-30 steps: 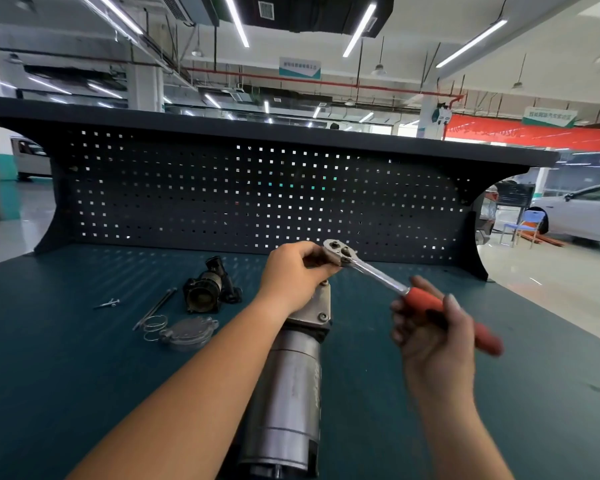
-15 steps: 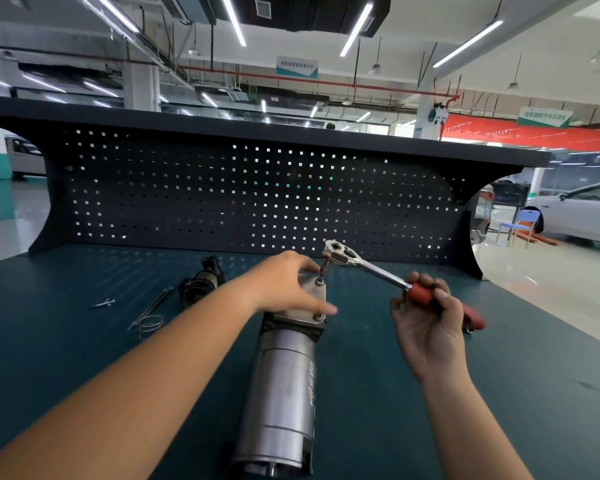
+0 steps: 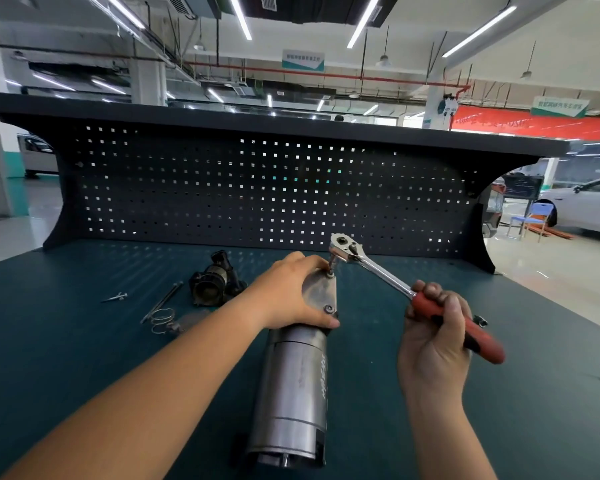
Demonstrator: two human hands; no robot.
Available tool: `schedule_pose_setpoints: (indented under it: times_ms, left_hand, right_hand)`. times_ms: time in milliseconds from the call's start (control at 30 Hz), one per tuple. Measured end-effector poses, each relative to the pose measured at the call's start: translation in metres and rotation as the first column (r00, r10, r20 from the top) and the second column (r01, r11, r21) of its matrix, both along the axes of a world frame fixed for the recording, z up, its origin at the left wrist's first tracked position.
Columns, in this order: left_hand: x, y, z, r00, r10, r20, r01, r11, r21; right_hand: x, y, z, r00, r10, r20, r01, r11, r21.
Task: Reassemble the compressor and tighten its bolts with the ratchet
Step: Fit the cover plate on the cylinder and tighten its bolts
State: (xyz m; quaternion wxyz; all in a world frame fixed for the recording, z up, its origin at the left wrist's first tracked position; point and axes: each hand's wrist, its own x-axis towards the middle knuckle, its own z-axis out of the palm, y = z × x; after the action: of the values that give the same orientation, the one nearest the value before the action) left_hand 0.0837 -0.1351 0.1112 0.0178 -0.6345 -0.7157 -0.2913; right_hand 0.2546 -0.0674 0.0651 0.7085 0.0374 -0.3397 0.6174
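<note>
The compressor (image 3: 291,382) is lying mid-bench (image 3: 84,358), plated end pointing to 12 o'clock. The left hand (image 3: 291,292) is clasping that end, steadying it. The right hand (image 3: 433,327) is gripping the ratchet (image 3: 378,271) by its red handle, which is trailing toward 4 o'clock from the corner bolt (image 3: 330,270). Bolt tightening seems to be in hand; the next move is calling for a firm sweep, socket kept seated.

A dark teal bench (image 3: 84,358) fills the lower half of the frame, with a perforated black back panel (image 3: 222,188) rising at its far edge. The steel compressor (image 3: 291,393) lies lengthwise on it at lower centre. Left of centre lie a dark housing part (image 3: 215,284), a thin rod (image 3: 163,301), a wire spring (image 3: 160,320) touching the rod's near end, and farther left a small screw (image 3: 116,297).
</note>
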Motion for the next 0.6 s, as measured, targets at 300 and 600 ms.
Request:
schedule_pose_setpoints:
  times_ms: [300, 600]
  left_hand:
    - [0.004, 0.002, -0.004, 1.0, 0.026, 0.01, -0.026, 0.998, 0.06]
    - [0.007, -0.002, -0.002, 0.994, 0.072, -0.079, -0.073, 0.997, -0.008]
  right_hand:
    - [-0.008, -0.019, -0.01, 0.998, -0.059, -0.002, 0.059, 0.996, -0.061]
    - [0.024, -0.014, -0.013, 0.906, 0.292, 0.307, -0.212, 0.94, -0.268]
